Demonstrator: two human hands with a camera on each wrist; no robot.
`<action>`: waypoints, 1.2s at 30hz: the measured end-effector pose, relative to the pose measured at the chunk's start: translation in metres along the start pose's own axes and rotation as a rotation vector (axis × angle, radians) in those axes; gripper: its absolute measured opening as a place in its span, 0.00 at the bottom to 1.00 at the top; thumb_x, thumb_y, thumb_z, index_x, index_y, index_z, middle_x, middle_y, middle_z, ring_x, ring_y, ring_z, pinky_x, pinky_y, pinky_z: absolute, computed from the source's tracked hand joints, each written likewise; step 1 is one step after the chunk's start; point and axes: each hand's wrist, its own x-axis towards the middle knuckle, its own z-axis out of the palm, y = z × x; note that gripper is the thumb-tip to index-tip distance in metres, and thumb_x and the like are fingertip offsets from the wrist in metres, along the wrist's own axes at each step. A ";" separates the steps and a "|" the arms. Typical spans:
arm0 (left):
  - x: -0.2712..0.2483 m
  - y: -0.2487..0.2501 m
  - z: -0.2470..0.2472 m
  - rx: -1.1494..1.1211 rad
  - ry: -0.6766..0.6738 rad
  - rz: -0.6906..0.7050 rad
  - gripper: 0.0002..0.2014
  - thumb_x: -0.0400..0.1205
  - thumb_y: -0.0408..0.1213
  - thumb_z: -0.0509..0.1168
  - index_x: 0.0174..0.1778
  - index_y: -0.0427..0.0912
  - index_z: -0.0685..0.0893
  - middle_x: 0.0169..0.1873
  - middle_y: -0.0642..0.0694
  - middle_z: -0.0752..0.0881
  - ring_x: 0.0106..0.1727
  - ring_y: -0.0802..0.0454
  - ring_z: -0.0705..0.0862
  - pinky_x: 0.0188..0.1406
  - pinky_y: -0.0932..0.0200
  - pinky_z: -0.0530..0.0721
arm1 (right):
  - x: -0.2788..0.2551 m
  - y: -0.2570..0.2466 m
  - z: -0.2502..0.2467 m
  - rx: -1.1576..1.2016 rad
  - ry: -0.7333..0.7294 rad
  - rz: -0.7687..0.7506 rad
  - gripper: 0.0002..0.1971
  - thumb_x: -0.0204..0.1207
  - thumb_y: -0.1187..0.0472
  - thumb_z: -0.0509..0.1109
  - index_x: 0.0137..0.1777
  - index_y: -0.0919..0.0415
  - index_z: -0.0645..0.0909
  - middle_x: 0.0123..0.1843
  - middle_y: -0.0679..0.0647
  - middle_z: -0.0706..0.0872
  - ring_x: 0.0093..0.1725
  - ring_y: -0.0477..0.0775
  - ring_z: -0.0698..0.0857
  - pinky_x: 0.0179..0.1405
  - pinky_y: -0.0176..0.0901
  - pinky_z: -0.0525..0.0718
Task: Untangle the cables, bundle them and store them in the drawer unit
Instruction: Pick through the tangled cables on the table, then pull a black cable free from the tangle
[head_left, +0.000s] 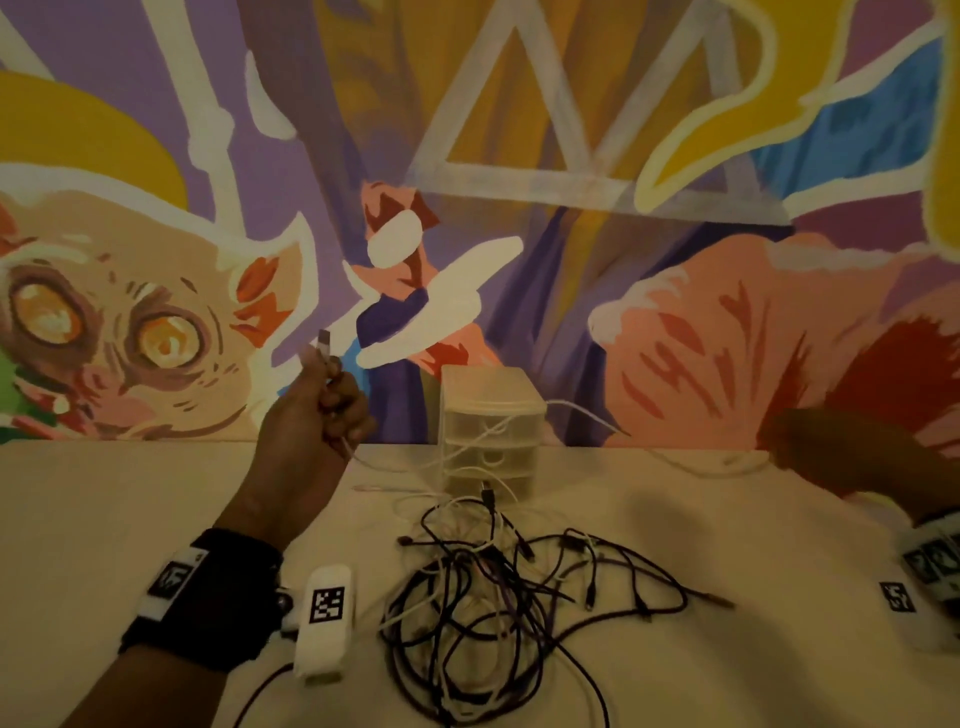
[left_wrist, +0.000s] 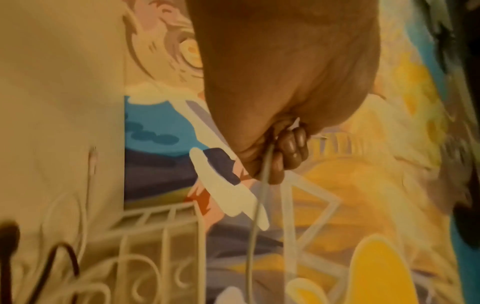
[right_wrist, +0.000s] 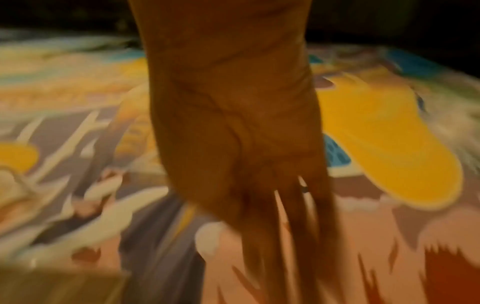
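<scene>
cables: tangled heap, lower centre, before drawer unit. left hand pinches white cable; right hand fingers straight, blurred.

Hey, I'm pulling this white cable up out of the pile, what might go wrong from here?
The white cable in your left hand runs down into the tangled pile, so pulling harder may tighten the knots or drag the whole heap along. It also seems to pass in front of the drawer unit, which looks light and might tip or slide. Your right hand is open and isn't steadying anything.
</scene>
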 end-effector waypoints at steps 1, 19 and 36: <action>-0.001 0.001 0.000 -0.091 0.001 -0.013 0.18 0.93 0.57 0.56 0.44 0.49 0.76 0.32 0.53 0.63 0.28 0.57 0.59 0.30 0.61 0.66 | -0.001 0.010 0.015 -0.228 -0.171 0.007 0.10 0.87 0.42 0.66 0.54 0.32 0.89 0.57 0.55 0.89 0.51 0.56 0.86 0.63 0.51 0.88; 0.001 0.015 0.020 0.198 0.155 0.157 0.13 0.94 0.45 0.61 0.54 0.45 0.89 0.45 0.50 0.90 0.47 0.55 0.86 0.51 0.58 0.85 | -0.097 -0.185 0.008 0.526 -0.130 -0.570 0.12 0.91 0.44 0.65 0.51 0.43 0.89 0.43 0.41 0.93 0.43 0.42 0.90 0.44 0.33 0.84; -0.038 -0.085 -0.017 0.496 -0.037 -0.444 0.18 0.91 0.47 0.64 0.56 0.33 0.88 0.29 0.44 0.80 0.24 0.52 0.74 0.22 0.59 0.69 | -0.031 -0.250 0.093 0.442 -0.240 -0.362 0.16 0.86 0.42 0.74 0.41 0.50 0.90 0.32 0.53 0.94 0.28 0.49 0.92 0.28 0.35 0.85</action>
